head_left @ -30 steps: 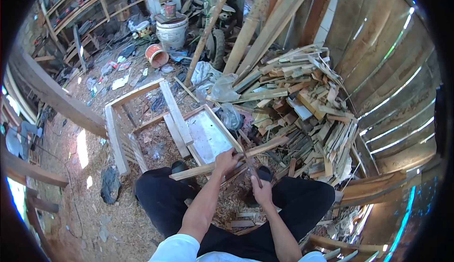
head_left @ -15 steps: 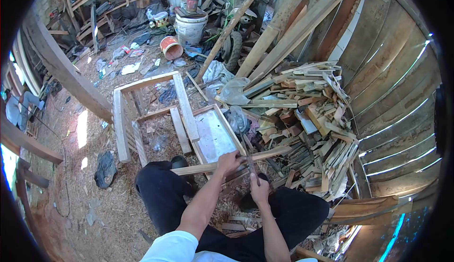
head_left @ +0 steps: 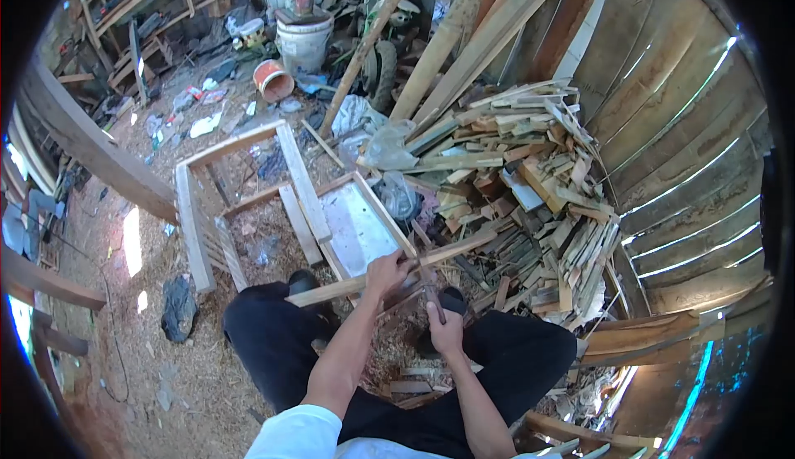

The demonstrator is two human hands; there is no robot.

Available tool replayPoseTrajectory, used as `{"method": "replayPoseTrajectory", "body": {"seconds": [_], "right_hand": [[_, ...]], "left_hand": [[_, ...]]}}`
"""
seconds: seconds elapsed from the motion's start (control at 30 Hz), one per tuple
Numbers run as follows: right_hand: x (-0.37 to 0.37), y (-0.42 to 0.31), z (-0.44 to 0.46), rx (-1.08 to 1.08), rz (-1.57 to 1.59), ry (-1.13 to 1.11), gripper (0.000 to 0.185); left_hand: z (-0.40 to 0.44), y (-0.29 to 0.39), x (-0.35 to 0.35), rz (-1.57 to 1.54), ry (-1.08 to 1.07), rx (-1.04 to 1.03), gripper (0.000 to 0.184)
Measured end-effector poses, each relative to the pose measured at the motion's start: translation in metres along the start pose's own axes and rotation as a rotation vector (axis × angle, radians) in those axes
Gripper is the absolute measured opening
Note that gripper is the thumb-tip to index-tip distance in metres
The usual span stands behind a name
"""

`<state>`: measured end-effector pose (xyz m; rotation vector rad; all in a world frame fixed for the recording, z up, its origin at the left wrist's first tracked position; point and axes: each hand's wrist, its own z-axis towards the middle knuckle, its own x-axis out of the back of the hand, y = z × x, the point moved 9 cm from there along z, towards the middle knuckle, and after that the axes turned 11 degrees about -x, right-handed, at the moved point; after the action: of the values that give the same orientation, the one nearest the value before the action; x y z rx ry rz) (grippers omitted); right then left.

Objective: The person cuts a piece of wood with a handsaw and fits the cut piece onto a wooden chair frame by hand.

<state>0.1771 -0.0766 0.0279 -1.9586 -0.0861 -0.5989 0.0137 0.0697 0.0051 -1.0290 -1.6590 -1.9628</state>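
My left hand [head_left: 387, 274] is closed round a long wooden strip [head_left: 348, 286], which runs across between my knees. Just right of that hand, a long, narrow blade-like tool [head_left: 427, 277] crosses the strip; whether it is a saw or a knife I cannot tell. My right hand [head_left: 446, 332] is wrapped round its dark handle, on the near side of the strip. Beyond my hands lies a shallow wooden frame with a pale panel [head_left: 356, 229], partly hidden by the left hand. Left of it is a slatted wooden frame [head_left: 193, 227].
A large pile of wood offcuts [head_left: 530, 186] rises at the right, by the plank wall [head_left: 687, 128]. Long poles [head_left: 451, 45] lean behind it. A white bucket [head_left: 303, 45] and a tipped orange bucket [head_left: 273, 80] stand farther back. A timber post [head_left: 99, 148] slants at the left.
The whole view has shifted, so most of the scene sits farther left and higher. Both hands keep their grips, and the tool still crosses the strip.
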Motion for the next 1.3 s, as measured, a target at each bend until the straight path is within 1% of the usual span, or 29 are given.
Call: {"method": "replayPoseTrajectory", "body": {"seconds": [0.07, 0.13, 0.2, 0.23, 0.3, 0.37, 0.43, 0.5, 0.57, 0.63, 0.7, 0.73, 0.8, 0.87, 0.93, 0.97, 1.03, 1.13, 1.17, 1.2, 1.27, 1.3], "right_hand": [[0.004, -0.021, -0.003, 0.043, -0.137, -0.006, 0.055], [0.015, -0.015, -0.019, 0.004, -0.12, -0.029, 0.054], [0.027, 0.006, -0.044, 0.03, -0.086, -0.041, 0.053], [0.036, 0.014, -0.064, 0.035, -0.097, -0.051, 0.053], [0.038, 0.026, -0.084, 0.044, -0.111, -0.071, 0.053], [0.045, 0.035, -0.098, 0.068, -0.039, 0.036, 0.053], [0.018, 0.029, -0.039, 0.036, -0.074, -0.036, 0.052], [-0.007, 0.039, 0.007, -0.066, 0.061, -0.052, 0.053], [-0.007, 0.02, 0.013, -0.05, 0.044, -0.038, 0.054], [-0.007, 0.014, -0.004, -0.054, 0.024, -0.047, 0.055], [0.01, 0.007, -0.038, -0.02, -0.019, -0.034, 0.056], [0.021, 0.005, -0.059, -0.025, -0.049, -0.032, 0.054], [0.035, 0.015, -0.09, -0.034, -0.085, -0.041, 0.052], [0.048, 0.028, -0.11, -0.013, -0.063, 0.029, 0.051], [0.035, 0.014, -0.089, -0.029, -0.036, 0.03, 0.051], [0.023, 0.002, -0.068, -0.017, -0.038, -0.005, 0.053], [-0.003, -0.005, -0.028, -0.034, -0.047, 0.003, 0.056], [-0.001, -0.037, -0.018, 0.058, -0.119, 0.058, 0.059], [0.0, -0.008, -0.013, -0.048, -0.044, 0.009, 0.056], [0.007, 0.007, -0.024, -0.059, -0.047, 0.0, 0.056], [0.021, 0.033, -0.045, -0.1, 0.084, -0.056, 0.053], [0.03, 0.046, -0.066, -0.104, 0.07, -0.058, 0.053]], "left_hand": [[0.005, -0.004, -0.006, 0.001, -0.024, -0.036, 0.042], [-0.001, -0.002, -0.011, 0.007, -0.05, -0.034, 0.04], [-0.002, 0.012, 0.004, 0.021, 0.179, -0.244, 0.033], [-0.004, 0.013, 0.004, 0.018, 0.185, -0.228, 0.033], [-0.002, 0.009, 0.002, -0.014, 0.099, -0.135, 0.031], [-0.003, 0.007, 0.002, 0.009, 0.094, -0.128, 0.032], [-0.005, 0.01, -0.005, 0.031, 0.079, -0.154, 0.033], [-0.001, 0.01, -0.003, 0.054, 0.078, -0.192, 0.034], [0.004, 0.015, 0.001, 0.044, 0.091, -0.201, 0.034], [-0.001, 0.008, 0.0, 0.038, 0.091, -0.182, 0.034], [0.0, 0.008, 0.0, 0.042, 0.156, -0.231, 0.034], [0.003, 0.006, 0.0, 0.043, 0.161, -0.223, 0.034], [0.003, 0.002, -0.005, 0.0, 0.111, -0.191, 0.034], [0.005, 0.005, -0.003, -0.012, 0.098, -0.169, 0.033], [0.001, 0.004, -0.004, 0.038, 0.133, -0.185, 0.032], [-0.002, 0.0, -0.004, 0.055, 0.128, -0.172, 0.032], [0.002, 0.003, -0.002, 0.023, 0.136, -0.204, 0.034], [0.013, -0.004, 0.002, 0.01, 0.117, -0.186, 0.032], [0.011, 0.001, 0.007, 0.001, 0.202, -0.253, 0.033], [0.009, -0.002, 0.006, 0.001, 0.194, -0.241, 0.033], [0.017, -0.005, 0.001, 0.02, 0.125, -0.202, 0.031], [0.017, -0.006, 0.0, 0.009, 0.154, -0.216, 0.029]]}}
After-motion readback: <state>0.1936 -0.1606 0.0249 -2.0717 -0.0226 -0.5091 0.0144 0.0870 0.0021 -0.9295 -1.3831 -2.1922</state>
